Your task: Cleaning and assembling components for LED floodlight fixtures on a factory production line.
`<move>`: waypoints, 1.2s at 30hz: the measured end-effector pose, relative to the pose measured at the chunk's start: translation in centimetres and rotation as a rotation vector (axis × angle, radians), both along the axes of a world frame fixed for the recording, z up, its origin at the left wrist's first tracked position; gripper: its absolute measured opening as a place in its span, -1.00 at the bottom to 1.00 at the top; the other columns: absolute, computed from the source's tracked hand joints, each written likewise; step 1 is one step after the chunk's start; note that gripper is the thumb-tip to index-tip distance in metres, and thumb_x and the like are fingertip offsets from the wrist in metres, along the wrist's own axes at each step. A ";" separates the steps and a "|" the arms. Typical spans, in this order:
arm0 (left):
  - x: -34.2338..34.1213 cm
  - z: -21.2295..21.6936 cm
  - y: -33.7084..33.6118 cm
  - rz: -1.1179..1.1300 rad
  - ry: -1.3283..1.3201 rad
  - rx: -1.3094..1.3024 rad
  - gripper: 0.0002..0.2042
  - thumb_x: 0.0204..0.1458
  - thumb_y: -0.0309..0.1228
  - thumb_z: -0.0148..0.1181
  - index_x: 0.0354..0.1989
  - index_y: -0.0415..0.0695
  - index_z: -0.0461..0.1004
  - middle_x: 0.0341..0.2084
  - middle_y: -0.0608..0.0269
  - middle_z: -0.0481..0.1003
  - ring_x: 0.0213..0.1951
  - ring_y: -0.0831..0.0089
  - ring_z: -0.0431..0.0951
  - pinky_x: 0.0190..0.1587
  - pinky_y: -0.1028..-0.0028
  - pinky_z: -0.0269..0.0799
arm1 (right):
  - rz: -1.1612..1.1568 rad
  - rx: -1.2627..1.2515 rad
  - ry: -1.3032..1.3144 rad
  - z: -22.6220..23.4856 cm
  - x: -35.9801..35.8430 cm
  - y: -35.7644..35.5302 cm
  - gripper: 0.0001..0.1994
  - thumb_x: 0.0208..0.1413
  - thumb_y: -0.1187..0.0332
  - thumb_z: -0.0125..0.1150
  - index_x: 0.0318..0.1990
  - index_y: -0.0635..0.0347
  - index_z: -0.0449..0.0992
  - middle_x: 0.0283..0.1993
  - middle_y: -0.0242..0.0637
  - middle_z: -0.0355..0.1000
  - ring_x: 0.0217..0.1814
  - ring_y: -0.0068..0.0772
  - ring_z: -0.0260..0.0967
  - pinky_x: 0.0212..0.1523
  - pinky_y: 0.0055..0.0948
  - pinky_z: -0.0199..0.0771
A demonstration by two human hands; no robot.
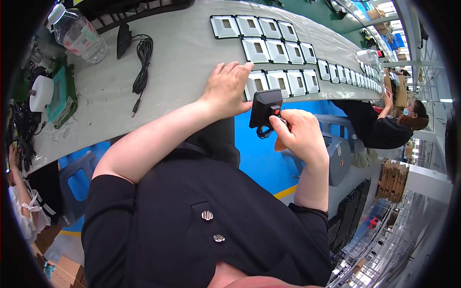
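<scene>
Right hand (pixel 300 134) pinches a small black device (pixel 265 108) with a red button, held in the air just off the near edge of the surface (pixel 182 53). Left hand (pixel 226 89) lies loosely open, holding nothing, fingers on the nearest grey tray (pixel 258 82). Best to keep the device steady and upright, clear of the edge. Trays fill the far right; cable (pixel 142 62) and bottle (pixel 77 33) sit far left, open room between.

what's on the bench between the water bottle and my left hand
In the head view, a black adapter with its coiled cable lies between the water bottle and the left hand; otherwise bare bench.
</scene>
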State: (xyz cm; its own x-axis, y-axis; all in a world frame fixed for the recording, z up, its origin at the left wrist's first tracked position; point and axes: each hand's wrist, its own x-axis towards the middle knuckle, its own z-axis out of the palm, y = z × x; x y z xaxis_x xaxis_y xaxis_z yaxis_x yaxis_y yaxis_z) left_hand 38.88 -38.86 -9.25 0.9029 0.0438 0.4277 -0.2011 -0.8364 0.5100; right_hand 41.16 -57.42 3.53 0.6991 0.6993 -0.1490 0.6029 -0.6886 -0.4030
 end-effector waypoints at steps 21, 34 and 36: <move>-7.5 0.9 6.9 -0.017 0.044 -0.121 0.06 -0.39 -0.29 0.50 0.33 -0.08 -0.10 0.12 0.07 0.31 0.21 0.04 0.23 0.26 0.15 0.10 | -0.008 -0.431 0.271 0.9 1.8 11.3 -0.55 0.06 0.09 0.04 -0.58 0.39 0.44 -0.68 -0.10 0.38 -0.64 -0.25 0.42 -0.48 -0.34 0.46; -7.5 1.5 8.2 -0.115 0.083 0.050 -0.60 -0.20 -0.28 0.36 -0.12 -0.01 0.46 0.03 -0.01 0.29 0.09 0.03 0.32 0.11 0.19 0.32 | -0.355 -0.059 0.479 0.8 0.5 0.0 -0.59 0.15 0.15 0.08 -0.60 0.30 0.31 -0.72 -0.29 0.35 -0.74 -0.58 0.25 -0.69 -0.53 0.23; -7.5 1.8 8.4 -0.112 0.105 0.091 -0.60 -0.23 -0.29 0.38 -0.15 -0.02 0.46 0.03 0.02 0.28 0.07 0.04 0.33 0.08 0.20 0.34 | -0.354 -0.030 0.447 0.6 0.3 -0.7 -0.60 0.14 0.15 0.10 -0.58 0.31 0.34 -0.70 -0.29 0.35 -0.73 -0.58 0.24 -0.68 -0.51 0.23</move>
